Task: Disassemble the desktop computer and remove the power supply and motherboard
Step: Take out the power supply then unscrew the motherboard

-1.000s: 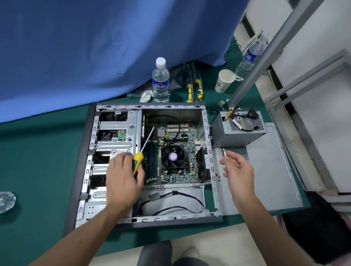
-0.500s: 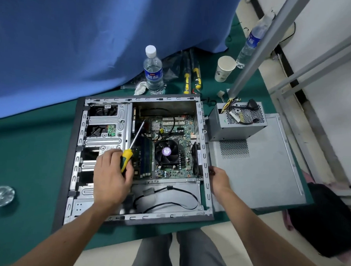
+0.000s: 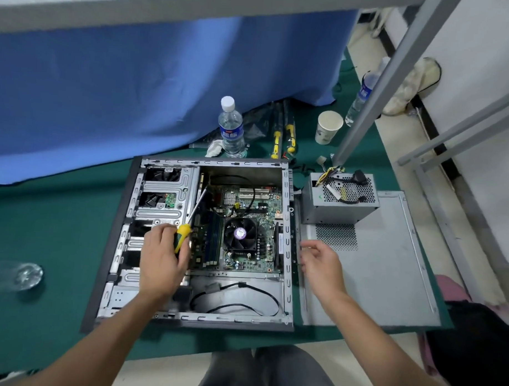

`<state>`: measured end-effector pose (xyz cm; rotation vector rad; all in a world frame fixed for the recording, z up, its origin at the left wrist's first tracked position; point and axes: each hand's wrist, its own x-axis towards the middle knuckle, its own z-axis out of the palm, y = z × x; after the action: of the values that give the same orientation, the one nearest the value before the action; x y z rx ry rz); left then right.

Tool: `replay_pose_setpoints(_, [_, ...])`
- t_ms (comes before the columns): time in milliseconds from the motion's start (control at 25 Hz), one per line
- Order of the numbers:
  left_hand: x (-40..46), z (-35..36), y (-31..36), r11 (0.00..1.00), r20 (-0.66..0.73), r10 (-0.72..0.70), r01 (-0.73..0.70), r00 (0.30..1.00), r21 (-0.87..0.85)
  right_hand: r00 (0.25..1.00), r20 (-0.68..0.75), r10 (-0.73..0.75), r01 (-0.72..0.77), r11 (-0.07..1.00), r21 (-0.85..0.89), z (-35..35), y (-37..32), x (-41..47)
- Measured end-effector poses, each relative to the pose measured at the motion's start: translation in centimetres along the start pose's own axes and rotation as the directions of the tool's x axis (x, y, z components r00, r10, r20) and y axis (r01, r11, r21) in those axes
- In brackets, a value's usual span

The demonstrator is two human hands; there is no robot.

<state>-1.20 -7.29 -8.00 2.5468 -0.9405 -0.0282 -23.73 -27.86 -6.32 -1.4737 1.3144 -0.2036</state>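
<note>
Your left hand (image 3: 163,256) is gripping the screwdriver (image 3: 188,222), its shaft angling up-right over the motherboard (image 3: 246,221) still seated in the case (image 3: 113,245); your right hand (image 3: 321,266) is hovering loosely curled, holding nothing, with the power supply (image 3: 339,208) already out beyond it.

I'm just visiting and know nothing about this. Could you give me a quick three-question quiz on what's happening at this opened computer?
1. True or false: the power supply is already out of the case.
2. Which of the hands holds the screwdriver? A) left hand B) right hand
3. Fill in: the motherboard still sits inside the ____.

Key: 1 true; 2 A; 3 case.
</note>
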Motion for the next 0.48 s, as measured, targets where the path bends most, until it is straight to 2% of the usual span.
replay_pose_setpoints(120, [0.4, -0.4, 0.5, 0.996, 0.048, -0.085, 0.086, 0.995, -0.032, 0.980, 0.017, -0.198, 0.197, 0.958, -0.207, 1.6, -4.0, 0.5])
replay_pose_setpoints(200, [0.4, -0.4, 0.6, 0.986, 0.054, -0.142, 0.146, 0.988, -0.082, 0.960, -0.008, -0.280, 0.259, 0.900, -0.350, 3.1, -5.7, 1.6])
replay_pose_setpoints(320, [1.0, -0.4, 0.7, 0.957, 0.014, -0.262, 0.262, 0.965, -0.124, 0.947, -0.036, -0.319, 0.259, 0.826, -0.501, 5.0, -6.9, 4.0])
replay_pose_setpoints(480, [2.2, -0.8, -0.1, 0.945, 0.006, -0.316, 0.315, 0.949, -0.085, 0.949, -0.062, -0.308, 0.204, 0.754, -0.624, 6.9, -6.8, 6.4])
